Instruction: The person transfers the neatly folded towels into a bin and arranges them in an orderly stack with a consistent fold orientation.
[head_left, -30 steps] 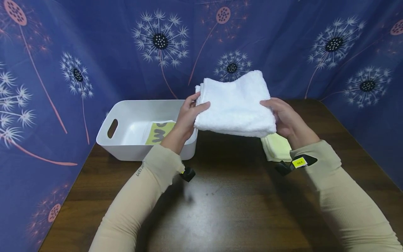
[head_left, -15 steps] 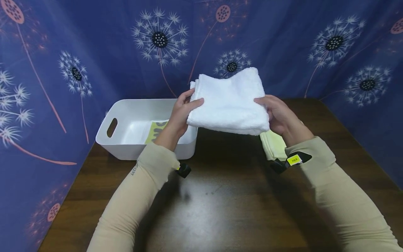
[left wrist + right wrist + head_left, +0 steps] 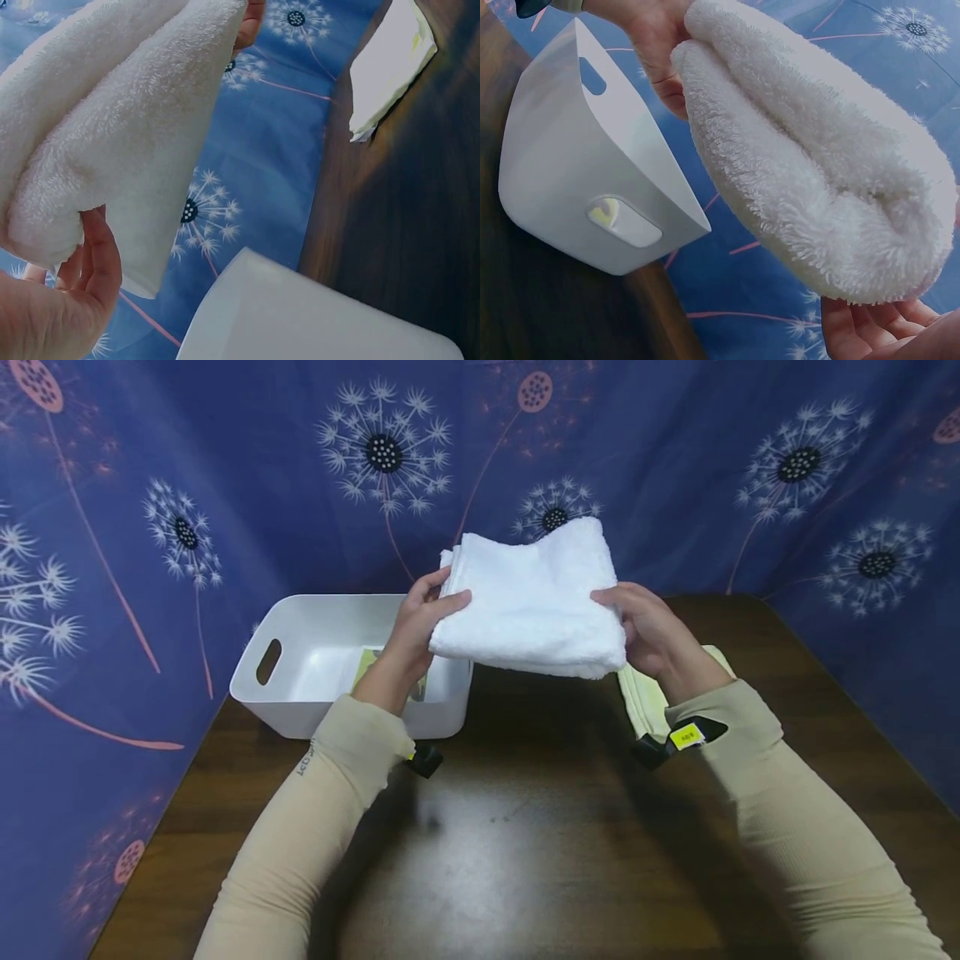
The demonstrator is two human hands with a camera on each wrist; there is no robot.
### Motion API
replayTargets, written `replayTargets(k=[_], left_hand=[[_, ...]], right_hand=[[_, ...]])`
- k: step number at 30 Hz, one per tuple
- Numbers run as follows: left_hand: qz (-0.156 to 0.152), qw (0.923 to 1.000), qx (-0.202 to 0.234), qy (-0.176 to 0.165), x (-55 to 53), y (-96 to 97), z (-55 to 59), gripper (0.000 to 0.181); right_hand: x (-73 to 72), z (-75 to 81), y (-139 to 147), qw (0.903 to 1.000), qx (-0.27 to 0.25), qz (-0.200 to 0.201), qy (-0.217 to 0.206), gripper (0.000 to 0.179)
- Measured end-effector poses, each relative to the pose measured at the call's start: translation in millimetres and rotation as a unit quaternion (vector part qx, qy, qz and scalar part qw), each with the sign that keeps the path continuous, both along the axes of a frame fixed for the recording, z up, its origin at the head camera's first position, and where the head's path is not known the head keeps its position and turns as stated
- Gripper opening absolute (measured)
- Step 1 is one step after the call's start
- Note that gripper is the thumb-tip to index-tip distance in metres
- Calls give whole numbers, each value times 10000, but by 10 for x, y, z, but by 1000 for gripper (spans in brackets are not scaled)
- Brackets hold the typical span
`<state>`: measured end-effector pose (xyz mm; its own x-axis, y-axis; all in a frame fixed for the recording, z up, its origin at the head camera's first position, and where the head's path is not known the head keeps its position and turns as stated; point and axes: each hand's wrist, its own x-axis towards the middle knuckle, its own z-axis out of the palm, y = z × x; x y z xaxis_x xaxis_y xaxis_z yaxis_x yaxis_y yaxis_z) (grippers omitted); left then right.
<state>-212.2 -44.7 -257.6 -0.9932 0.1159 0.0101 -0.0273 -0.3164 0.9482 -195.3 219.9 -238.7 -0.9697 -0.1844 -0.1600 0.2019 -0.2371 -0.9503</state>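
Note:
A folded white terry towel (image 3: pixel 532 602) hangs in the air above the table, held between both hands. My left hand (image 3: pixel 412 631) grips its left edge, thumb on top and fingers beneath. On the opposite edge, my right hand (image 3: pixel 660 635) pinches the towel the same way. Both wrist views show the thick plush layers of the towel (image 3: pixel 112 127) from below. Behind and under the left hand stands a white plastic bin (image 3: pixel 300 681) with oval handle holes. Inside it lies a yellow-green printed item (image 3: pixel 366 664), partly hidden by the left hand.
A folded pale yellow cloth (image 3: pixel 641 702) lies on the dark wooden table (image 3: pixel 525 843), partly covered by the right hand and wrist. A blue curtain with dandelion prints (image 3: pixel 285 468) hangs behind the table and along its sides.
Both hands have carried the white towel to the left and slightly up, closer to the bin. More of the printed item in the bin is now hidden behind the left hand.

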Motion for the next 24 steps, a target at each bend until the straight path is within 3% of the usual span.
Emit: replayTargets(k=[4,14,24], left_hand=[[-22,10000,-48,-2,-12,-38,12,56],[-16,9994,-349,-69,-23,-243,74,56],[-73,9982,-557,-222,-15,-346,89,58]], right_hand=[[-16,-4,-40,9999,85,-110,-2,25],[-77,-15,-219,9995,-317,-10,-60,18],[-92,-42,-319,9998,37,-200,-92,21]])
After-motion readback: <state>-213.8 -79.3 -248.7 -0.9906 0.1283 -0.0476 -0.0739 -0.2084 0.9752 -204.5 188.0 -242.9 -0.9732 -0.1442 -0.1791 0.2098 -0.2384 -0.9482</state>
